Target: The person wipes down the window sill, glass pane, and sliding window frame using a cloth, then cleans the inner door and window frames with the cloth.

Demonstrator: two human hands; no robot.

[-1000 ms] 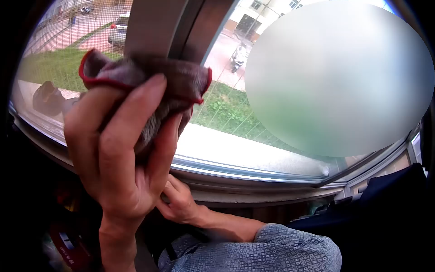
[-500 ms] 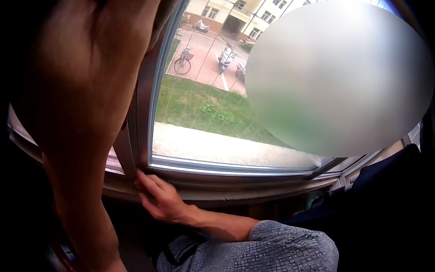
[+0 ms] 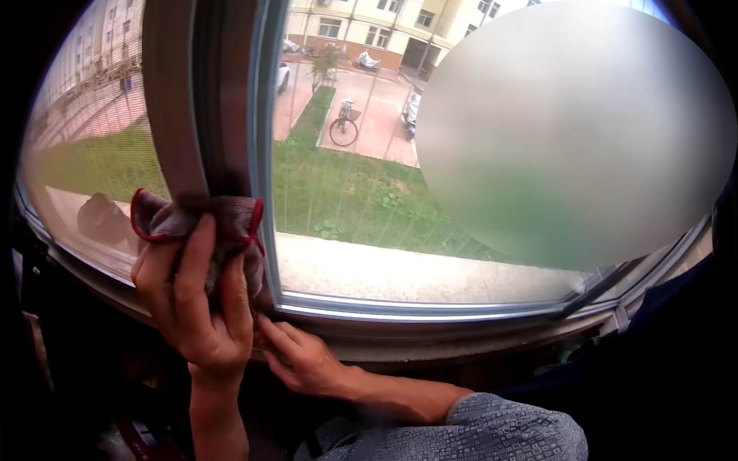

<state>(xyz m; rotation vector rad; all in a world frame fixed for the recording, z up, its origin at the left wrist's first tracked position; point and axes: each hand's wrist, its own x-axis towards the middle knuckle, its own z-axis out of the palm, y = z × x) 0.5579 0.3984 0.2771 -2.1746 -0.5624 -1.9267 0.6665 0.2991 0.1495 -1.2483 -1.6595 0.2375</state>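
Note:
My left hand [image 3: 196, 303] is closed on a greyish-purple cloth [image 3: 238, 219] with a red edge. It presses the cloth against the dark upright of the window frame [image 3: 229, 100], near the lower part of that upright. Just below and to the right, my right hand [image 3: 304, 357] rests by the bottom corner of the frame. Its fingers are bent and drawn together. The fingertips are partly hidden, and I cannot make out what they grip.
A screened pane [image 3: 92, 146] lies to the left and a glass pane [image 3: 346, 192] to the right. The window sill [image 3: 430, 349] runs below. Outside are grass, a parked bicycle [image 3: 344, 127] and a building. A blurred oval covers the upper right.
My left arm, raised high across the view before, has come down, bringing the left hand and cloth into sight on the upright. My right hand stays by the frame's corner. The view has shifted left.

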